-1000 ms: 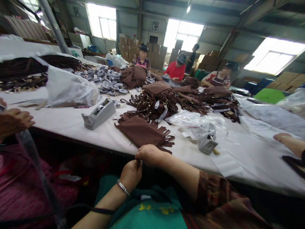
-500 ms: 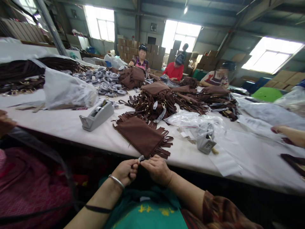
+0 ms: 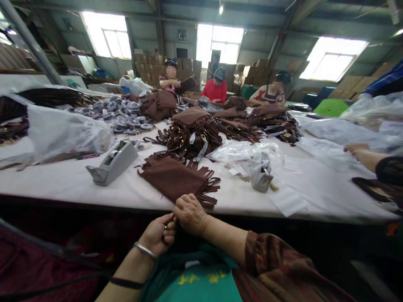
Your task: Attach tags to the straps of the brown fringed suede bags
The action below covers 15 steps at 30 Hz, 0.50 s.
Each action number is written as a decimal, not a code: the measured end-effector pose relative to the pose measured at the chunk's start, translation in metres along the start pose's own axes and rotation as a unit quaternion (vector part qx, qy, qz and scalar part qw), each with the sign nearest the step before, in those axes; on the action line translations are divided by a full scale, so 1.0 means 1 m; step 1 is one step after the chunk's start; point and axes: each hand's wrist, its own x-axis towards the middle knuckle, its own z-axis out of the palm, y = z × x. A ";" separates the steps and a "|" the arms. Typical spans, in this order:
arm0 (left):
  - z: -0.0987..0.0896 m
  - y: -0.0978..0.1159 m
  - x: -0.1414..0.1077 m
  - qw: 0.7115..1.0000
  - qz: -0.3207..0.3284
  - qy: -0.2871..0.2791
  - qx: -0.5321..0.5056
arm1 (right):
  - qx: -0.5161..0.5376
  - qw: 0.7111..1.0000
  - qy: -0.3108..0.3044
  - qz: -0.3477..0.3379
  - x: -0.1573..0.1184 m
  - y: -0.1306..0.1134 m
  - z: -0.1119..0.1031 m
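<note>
Brown fringed bag (image 3: 171, 178) beyond hands (image 3: 158, 235) (image 3: 190, 214)

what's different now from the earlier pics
The view swung right; the neighbour's hand at far left is out of view. The small grey tip seen between the left hand and right hand no longer shows. Further back, a co-worker now has a brown piece raised. The fringed pouch and brown pile stayed put.

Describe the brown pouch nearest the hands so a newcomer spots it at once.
On the white table, find the tall heap of brown fringed bags. In front of it, just beyond the right hand, lies the brown pouch. It lies flat with its fringe splayed rightward, unlike its heaped neighbours.
</note>
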 end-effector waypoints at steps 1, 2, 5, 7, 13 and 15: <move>-0.004 0.000 0.001 0.998 0.030 0.006 0.056 | 0.022 0.999 0.022 0.026 -0.007 -0.004 0.002; -0.008 0.001 0.001 0.988 0.070 0.021 0.137 | 0.052 0.996 0.043 0.059 -0.016 -0.009 0.005; -0.020 0.002 0.000 0.851 0.227 0.129 0.455 | 0.177 0.962 0.045 0.205 -0.054 -0.016 0.020; -0.023 0.001 -0.005 0.686 0.318 0.217 0.617 | 0.263 0.902 -0.018 0.341 -0.079 -0.014 0.038; 0.006 -0.020 -0.010 0.548 0.455 0.204 0.672 | 0.504 0.733 0.001 0.456 -0.085 0.006 0.086; 0.011 -0.026 -0.003 0.610 0.399 0.136 0.670 | 0.586 0.688 0.037 0.427 -0.073 0.007 0.090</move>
